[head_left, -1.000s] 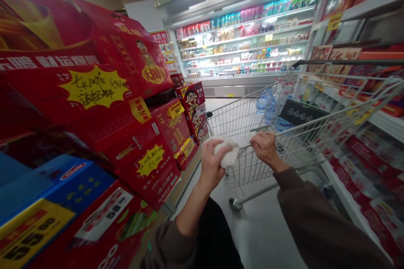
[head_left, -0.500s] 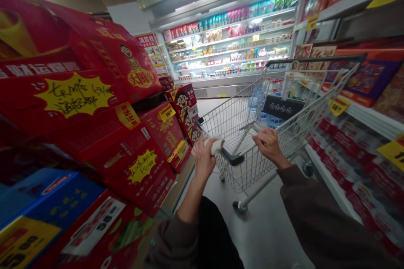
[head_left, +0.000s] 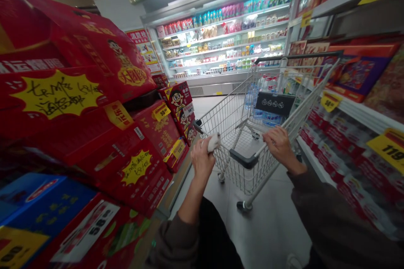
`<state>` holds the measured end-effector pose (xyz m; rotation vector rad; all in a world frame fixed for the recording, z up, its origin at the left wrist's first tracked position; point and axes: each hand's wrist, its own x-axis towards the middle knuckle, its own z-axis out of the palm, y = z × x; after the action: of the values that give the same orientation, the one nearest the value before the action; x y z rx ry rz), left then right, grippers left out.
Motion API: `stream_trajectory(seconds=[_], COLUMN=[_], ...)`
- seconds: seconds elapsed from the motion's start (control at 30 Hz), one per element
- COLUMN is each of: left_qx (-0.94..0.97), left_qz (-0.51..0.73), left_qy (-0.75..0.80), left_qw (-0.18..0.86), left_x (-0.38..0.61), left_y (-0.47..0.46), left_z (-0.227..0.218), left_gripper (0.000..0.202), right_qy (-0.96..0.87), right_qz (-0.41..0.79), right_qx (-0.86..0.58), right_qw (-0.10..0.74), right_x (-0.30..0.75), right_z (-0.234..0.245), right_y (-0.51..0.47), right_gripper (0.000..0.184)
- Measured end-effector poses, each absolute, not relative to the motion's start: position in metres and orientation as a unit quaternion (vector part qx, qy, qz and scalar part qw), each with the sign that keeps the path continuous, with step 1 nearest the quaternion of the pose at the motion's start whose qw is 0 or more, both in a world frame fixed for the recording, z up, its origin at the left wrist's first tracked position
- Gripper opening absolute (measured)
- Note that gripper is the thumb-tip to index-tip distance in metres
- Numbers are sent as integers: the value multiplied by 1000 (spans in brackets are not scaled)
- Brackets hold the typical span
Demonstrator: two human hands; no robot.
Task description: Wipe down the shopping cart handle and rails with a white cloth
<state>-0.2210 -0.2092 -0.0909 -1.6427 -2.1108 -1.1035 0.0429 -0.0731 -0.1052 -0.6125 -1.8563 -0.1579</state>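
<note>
A shopper's left hand [head_left: 202,160] closes around a small wad of white tissue or cloth [head_left: 213,142] in a supermarket aisle, seen from a head-worn camera. The fingers [head_left: 199,148] are folded on the wad, whose top shows above them, and the hand sits just beside the near corner of a wire shopping cart [head_left: 249,178], not touching it.

The right hand [head_left: 280,147] grips the cart's top rail [head_left: 271,143], fingers curled over the metal just past the black handle grip [head_left: 243,159]. Bottled water [head_left: 251,96] and a black panel with white symbols [head_left: 274,104] sit at the cart's far end; other goods in the basket are too small to tell.

Stacked red gift boxes [head_left: 139,176] with yellow starburst price signs [head_left: 57,94] rise at left, beside blue boxes [head_left: 41,201]. Red packs [head_left: 347,147] fill a shelf at right under a yellow price tag [head_left: 389,149]. A lit refrigerated display [head_left: 221,38] of packaged drinks and dairy goods stands at the aisle's far end, beyond a grey tiled floor [head_left: 271,227]. Brown sleeves [head_left: 341,222] cover both forearms.
</note>
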Motion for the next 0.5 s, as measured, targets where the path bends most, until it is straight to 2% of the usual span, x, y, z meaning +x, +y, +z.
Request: stream_trajectory(seconds=[0.07,0.2,0.3,0.4,0.5], left_qx=[-562,-616,-652,-665,-663], left_qz=[-417,-482,-493,-487,-485], left_qy=[-707,-619,-575,-565,-568], left_qw=[104,75,50,52,50], left_x=[-221,-195,-174,-160,-155], left_y=[-203,-215,-228,-232,-227], left_z=[-97,-106,-107,-107,-114], left_gripper=[48,48,58,69,75], right_qy=[-806,-816,-778,-767,-771], right_qz=[-66,-92,-142,-132,-116], right_qx=[-260,-290,-323,-301,-288], right_qw=[528,492,520,552,556], right_x=[30,-11,-28,-25,-18], right_z=[-99,-100,-109,-119,-124], right_y=[-103,-161,-178,-174,-167], right_gripper=[20,21,36,57,65])
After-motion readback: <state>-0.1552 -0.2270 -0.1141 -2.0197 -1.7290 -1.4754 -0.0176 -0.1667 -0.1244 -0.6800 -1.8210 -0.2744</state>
